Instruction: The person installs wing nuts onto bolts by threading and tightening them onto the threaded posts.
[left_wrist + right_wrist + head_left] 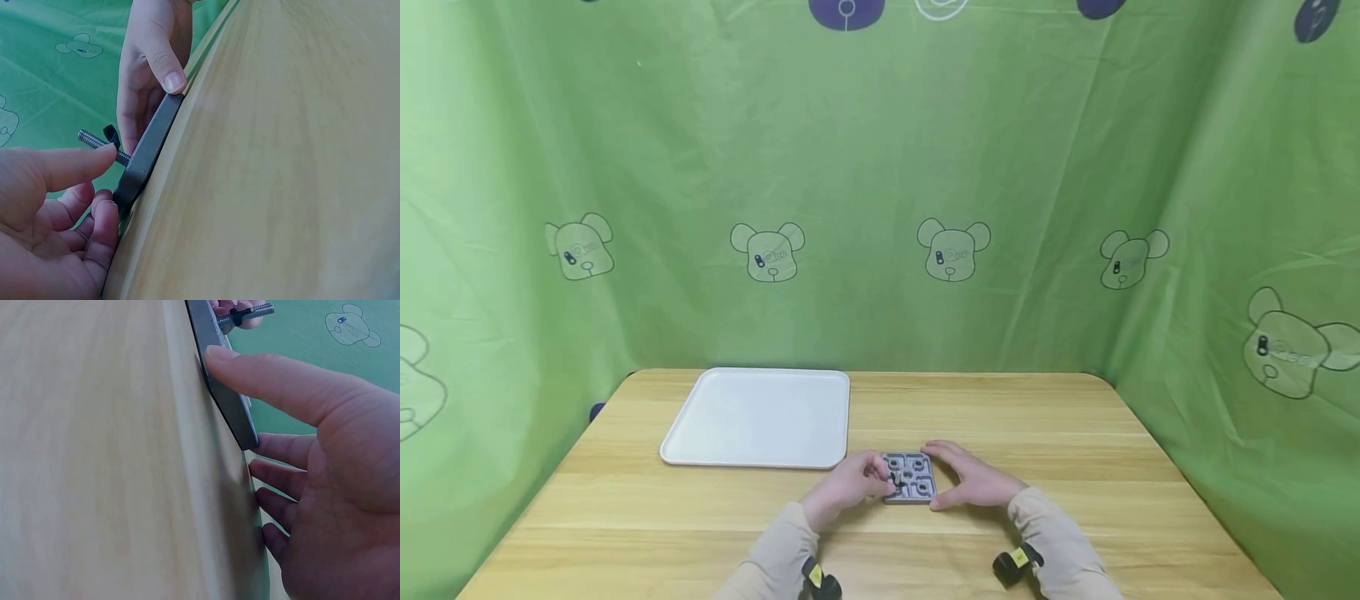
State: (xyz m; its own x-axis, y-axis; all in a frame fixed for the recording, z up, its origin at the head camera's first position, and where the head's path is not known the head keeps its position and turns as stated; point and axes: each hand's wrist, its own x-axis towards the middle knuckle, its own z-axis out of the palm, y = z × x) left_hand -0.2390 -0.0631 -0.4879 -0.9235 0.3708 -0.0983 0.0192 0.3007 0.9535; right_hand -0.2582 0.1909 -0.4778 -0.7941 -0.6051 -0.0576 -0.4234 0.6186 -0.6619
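A square dark-grey plate (910, 493) with round bosses and recessed grooves lies on the table. From its left part stands a threaded bolt (94, 139) carrying a small black wing nut (111, 135). The thumb of my left hand (852, 483) lies across the bolt beside the wing nut. The other left fingers are curled, some beside the plate's edge. My right hand (973, 479) holds the plate from the right. Its thumb (222, 359) presses the near side and its index fingertip meets a corner, while the remaining fingers trail along beside it.
A white rectangular tray (760, 417) lies at the back left of the wooden table (1037, 417). Green cloth (865, 150) printed with bear heads hangs behind and on both sides. Black wrist cameras (1011, 567) are strapped over both sleeves.
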